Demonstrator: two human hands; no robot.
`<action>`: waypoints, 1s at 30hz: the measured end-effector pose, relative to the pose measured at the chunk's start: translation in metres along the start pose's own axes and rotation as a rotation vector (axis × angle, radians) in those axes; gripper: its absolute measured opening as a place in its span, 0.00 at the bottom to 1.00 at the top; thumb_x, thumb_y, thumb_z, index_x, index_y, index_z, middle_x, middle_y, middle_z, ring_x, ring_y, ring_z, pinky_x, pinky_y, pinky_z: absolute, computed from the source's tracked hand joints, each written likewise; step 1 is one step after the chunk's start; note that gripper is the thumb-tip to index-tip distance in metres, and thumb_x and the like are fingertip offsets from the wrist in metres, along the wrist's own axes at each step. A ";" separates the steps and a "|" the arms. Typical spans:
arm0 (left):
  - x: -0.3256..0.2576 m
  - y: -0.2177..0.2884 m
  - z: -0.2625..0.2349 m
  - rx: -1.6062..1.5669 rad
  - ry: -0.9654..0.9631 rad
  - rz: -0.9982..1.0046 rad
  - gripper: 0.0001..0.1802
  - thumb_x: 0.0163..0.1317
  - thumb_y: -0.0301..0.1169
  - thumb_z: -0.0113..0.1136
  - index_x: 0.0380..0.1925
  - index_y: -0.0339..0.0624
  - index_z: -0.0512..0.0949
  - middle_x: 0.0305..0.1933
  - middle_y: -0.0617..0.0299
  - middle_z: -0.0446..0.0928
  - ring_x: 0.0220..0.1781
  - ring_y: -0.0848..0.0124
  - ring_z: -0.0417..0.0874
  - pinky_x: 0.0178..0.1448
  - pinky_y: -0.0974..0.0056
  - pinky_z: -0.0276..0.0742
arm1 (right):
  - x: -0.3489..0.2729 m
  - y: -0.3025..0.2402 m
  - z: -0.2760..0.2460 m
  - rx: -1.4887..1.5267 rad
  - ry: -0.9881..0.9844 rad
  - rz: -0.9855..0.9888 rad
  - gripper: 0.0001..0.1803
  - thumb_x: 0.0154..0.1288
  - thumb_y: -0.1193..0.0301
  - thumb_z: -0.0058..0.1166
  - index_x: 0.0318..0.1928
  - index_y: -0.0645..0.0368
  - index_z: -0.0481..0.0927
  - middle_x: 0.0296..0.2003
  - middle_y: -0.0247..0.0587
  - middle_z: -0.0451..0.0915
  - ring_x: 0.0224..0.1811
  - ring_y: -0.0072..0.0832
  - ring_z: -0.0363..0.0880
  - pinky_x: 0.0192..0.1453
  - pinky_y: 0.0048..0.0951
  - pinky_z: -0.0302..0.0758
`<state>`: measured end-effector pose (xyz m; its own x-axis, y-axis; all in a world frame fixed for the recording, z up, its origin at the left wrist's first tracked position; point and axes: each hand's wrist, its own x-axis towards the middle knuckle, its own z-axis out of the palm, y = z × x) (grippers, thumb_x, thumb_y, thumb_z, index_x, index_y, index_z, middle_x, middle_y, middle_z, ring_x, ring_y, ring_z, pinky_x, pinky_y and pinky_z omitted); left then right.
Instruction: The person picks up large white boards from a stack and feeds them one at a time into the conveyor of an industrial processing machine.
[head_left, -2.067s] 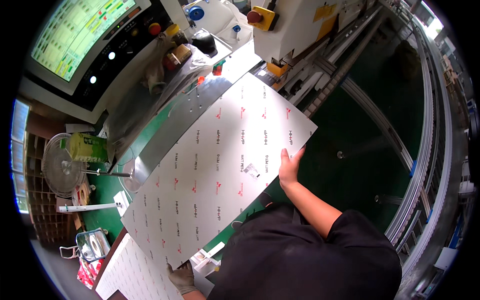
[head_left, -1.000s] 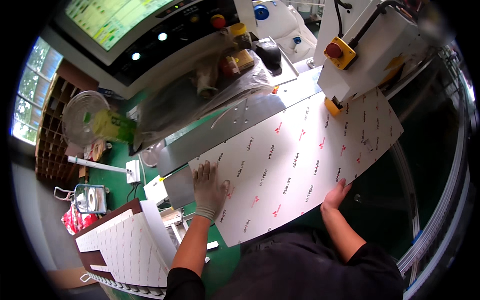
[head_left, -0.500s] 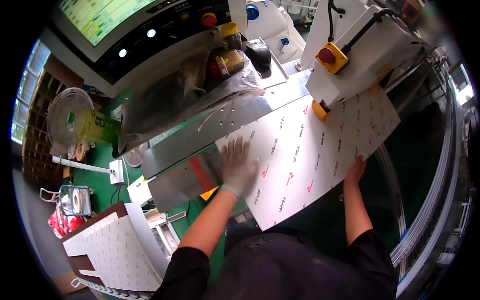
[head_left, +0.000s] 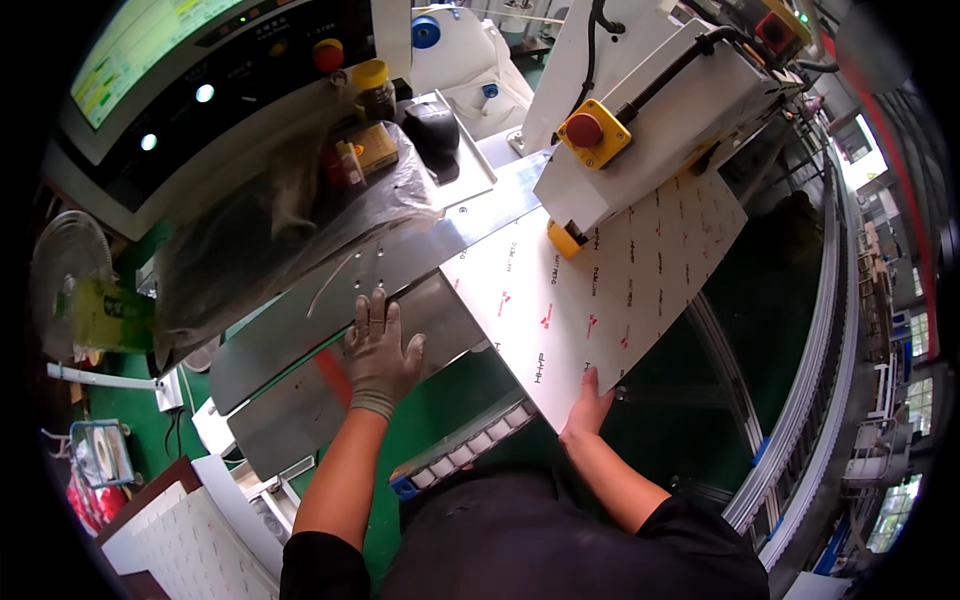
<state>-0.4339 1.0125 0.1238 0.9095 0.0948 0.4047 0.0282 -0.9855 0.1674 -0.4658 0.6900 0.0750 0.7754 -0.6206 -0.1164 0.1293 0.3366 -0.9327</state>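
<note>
A white sheet (head_left: 540, 330) covered in small printed marks lies partly on the machine's metal table (head_left: 425, 235), its right part under the white machine head (head_left: 640, 110). Its near edge juts out toward my body. My right hand (head_left: 588, 408), bare, grips that edge near the closest corner, thumb on top and fingers hidden below. In a thin greyish glove, my left hand (head_left: 382, 355) rests flat on the metal surface, fingers spread, left of the sheet and apart from it.
A yellow box with a red emergency button (head_left: 590, 135) sits on the machine head. Behind the table are a control panel (head_left: 230, 80) and a plastic-covered heap (head_left: 290, 220). A roller strip (head_left: 470, 445) shows near my body. More printed sheets (head_left: 200, 540) stand lower left; curved rails (head_left: 800, 450) run at right.
My left hand has come off the sheet onto the metal table. My right hand has moved left along the sheet's near edge. The view has swung rightward.
</note>
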 end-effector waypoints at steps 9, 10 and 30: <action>0.000 0.026 -0.036 -0.173 -0.036 0.019 0.34 0.63 0.43 0.61 0.67 0.41 0.71 0.81 0.52 0.55 0.84 0.49 0.51 0.78 0.43 0.57 | 0.098 -0.028 -0.035 -0.052 0.162 0.006 0.27 0.72 0.59 0.62 0.61 0.68 0.78 0.53 0.49 0.84 0.51 0.38 0.83 0.59 0.41 0.77; -0.007 0.023 -0.043 -0.194 -0.007 0.016 0.32 0.64 0.41 0.59 0.66 0.40 0.72 0.81 0.51 0.55 0.84 0.48 0.51 0.79 0.43 0.56 | 0.099 -0.040 -0.031 -0.160 0.221 0.133 0.27 0.71 0.58 0.62 0.58 0.68 0.80 0.52 0.51 0.84 0.50 0.39 0.83 0.58 0.42 0.78; -0.487 -0.112 -0.115 -0.482 0.044 -0.643 0.16 0.73 0.34 0.52 0.50 0.34 0.81 0.51 0.43 0.83 0.52 0.44 0.83 0.59 0.51 0.79 | -0.210 -0.005 0.014 -0.830 -1.202 -1.315 0.17 0.49 0.68 0.66 0.44 0.46 0.83 0.44 0.31 0.84 0.48 0.35 0.83 0.50 0.46 0.71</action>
<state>-0.9277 1.0926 0.0118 0.7586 0.6385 0.1300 0.3501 -0.5677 0.7451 -0.6209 0.8288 0.1091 0.4504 0.6749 0.5846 0.8826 -0.4353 -0.1775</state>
